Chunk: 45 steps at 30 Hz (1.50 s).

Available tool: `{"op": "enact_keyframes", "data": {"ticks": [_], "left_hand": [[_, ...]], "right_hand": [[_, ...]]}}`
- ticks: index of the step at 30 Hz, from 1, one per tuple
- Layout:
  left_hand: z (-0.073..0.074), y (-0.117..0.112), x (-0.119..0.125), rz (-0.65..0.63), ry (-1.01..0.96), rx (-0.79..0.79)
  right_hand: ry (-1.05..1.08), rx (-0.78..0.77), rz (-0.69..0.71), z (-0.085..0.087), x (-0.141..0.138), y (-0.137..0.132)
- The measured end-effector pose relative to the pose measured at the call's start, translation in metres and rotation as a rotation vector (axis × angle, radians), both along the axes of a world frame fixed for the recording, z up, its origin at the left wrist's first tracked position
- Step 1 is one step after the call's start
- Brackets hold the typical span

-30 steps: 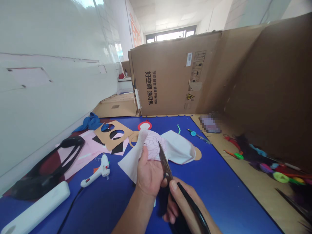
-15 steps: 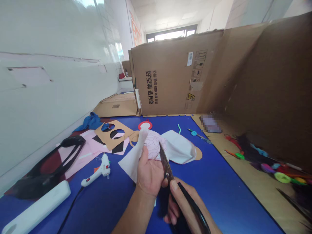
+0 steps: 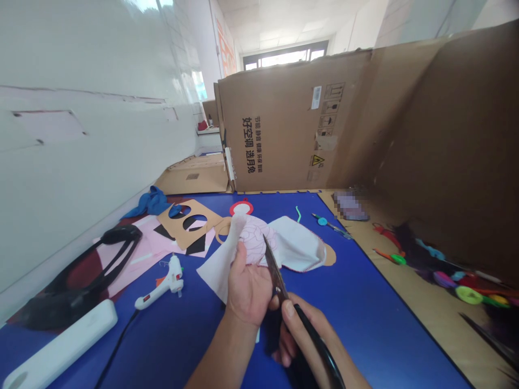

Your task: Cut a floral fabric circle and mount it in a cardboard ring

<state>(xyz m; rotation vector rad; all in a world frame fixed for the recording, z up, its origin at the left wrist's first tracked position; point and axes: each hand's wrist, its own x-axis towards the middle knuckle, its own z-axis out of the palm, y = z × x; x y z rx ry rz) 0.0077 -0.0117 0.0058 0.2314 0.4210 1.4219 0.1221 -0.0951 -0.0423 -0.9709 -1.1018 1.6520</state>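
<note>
My left hand (image 3: 250, 289), palm up, grips a piece of white fabric (image 3: 256, 240) with a purple line pattern, its thumb pressed on top. A plain white flap (image 3: 217, 270) of cloth hangs out to the left of that hand. In my right hand (image 3: 304, 332) is a pair of black-handled scissors (image 3: 278, 281), fingers wrapped round the handles. The blades point up and away, their tip lying over the patterned fabric; whether they touch it I cannot tell. Just right of it rests a white cloth piece (image 3: 300, 246) with a stitched-looking edge.
On the blue table (image 3: 385, 324), a white hot glue gun (image 3: 162, 286) lies left with its cord. Cut cardboard (image 3: 188, 224) with round holes, black straps (image 3: 101, 259) and a white bar (image 3: 60, 346) are farther left. A cardboard box wall (image 3: 284, 129) stands behind; craft bits (image 3: 470, 294) lie right.
The scissors and my right hand have shifted very slightly up and to the left. My left hand and the fabric are almost unmoved.
</note>
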Motion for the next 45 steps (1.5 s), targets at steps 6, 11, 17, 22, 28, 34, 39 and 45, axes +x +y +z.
{"op": "enact_keyframes", "data": {"ticks": [6, 11, 17, 22, 28, 34, 39, 45], "left_hand": [[0.002, -0.001, 0.001, -0.004, 0.008, 0.007], [0.003, -0.002, 0.003, -0.011, -0.007, 0.0], [0.002, -0.002, 0.003, -0.026, -0.004, -0.015], [0.002, -0.003, 0.002, -0.057, 0.014, -0.005], [0.002, -0.003, 0.001, -0.076, 0.035, -0.003], [0.004, -0.005, 0.002, -0.061, 0.03, -0.021], [0.008, -0.005, 0.004, -0.034, -0.001, -0.047], [0.006, -0.005, 0.004, -0.041, -0.006, -0.027]], "right_hand": [[-0.057, 0.115, 0.009, 0.004, 0.004, 0.001], [-0.034, 0.148, 0.009, 0.004, 0.006, -0.001], [-0.025, 0.142, 0.006, 0.004, 0.008, -0.001], [-0.02, 0.132, 0.007, 0.005, 0.009, 0.0], [-0.013, 0.133, 0.003, 0.01, 0.008, 0.002], [0.004, 0.072, -0.004, 0.012, 0.007, 0.003], [-0.031, 0.092, -0.016, 0.01, 0.007, 0.005], [-0.027, 0.047, -0.019, 0.008, 0.006, 0.008]]}}
